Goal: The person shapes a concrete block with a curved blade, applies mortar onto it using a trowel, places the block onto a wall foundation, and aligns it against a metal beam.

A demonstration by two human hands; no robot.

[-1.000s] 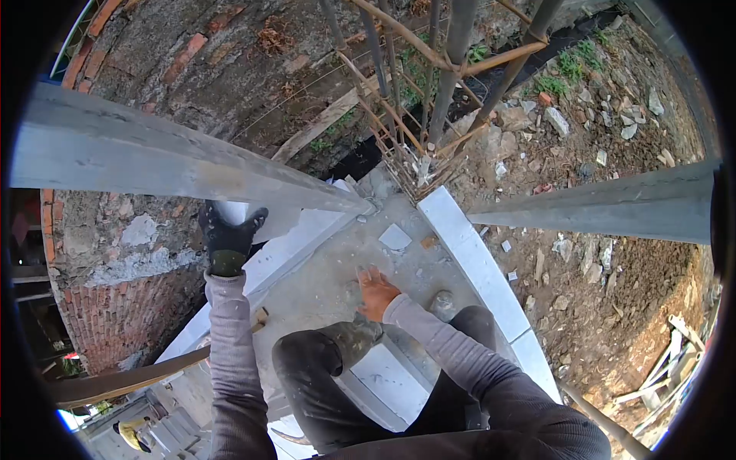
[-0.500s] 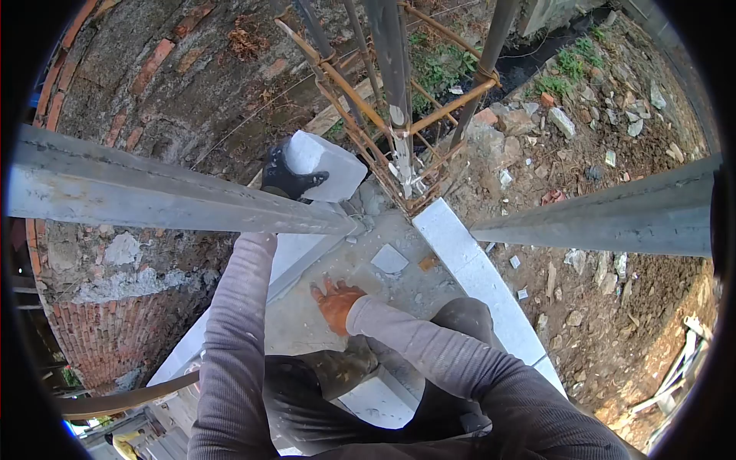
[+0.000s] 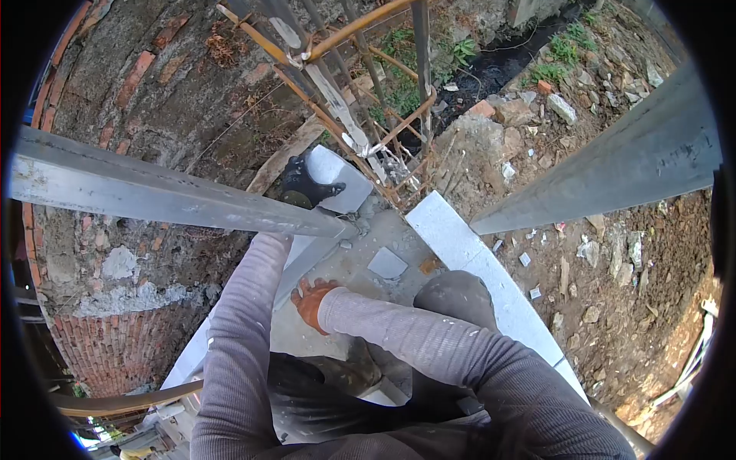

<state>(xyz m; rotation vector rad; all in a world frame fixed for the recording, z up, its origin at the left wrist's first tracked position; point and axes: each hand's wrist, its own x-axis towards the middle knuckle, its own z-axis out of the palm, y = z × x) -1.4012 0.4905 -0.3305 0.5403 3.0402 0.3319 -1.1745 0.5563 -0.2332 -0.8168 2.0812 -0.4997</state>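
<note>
Two hands differ: the gloved left hand (image 3: 303, 184) has fingers clamped on a white block (image 3: 342, 181) beside the rebar cage (image 3: 358, 29); the bare right hand (image 3: 313, 304) is empty, fingers spread. One gray post (image 3: 157, 185) crosses before the left wrist.

Brick wall (image 3: 107, 345), mortar-patched: L of my grip. Timber plank (image 3: 287, 159): just beyond my grip. Drain (image 3: 498, 69), dk. water: past my grip, to R. Green weeds (image 3: 564, 52): beside drain. Soil w/ rubble (image 3: 590, 307): well R. Pale scrap strips (image 3: 696, 356): far R, nearer my body than grip.
</note>
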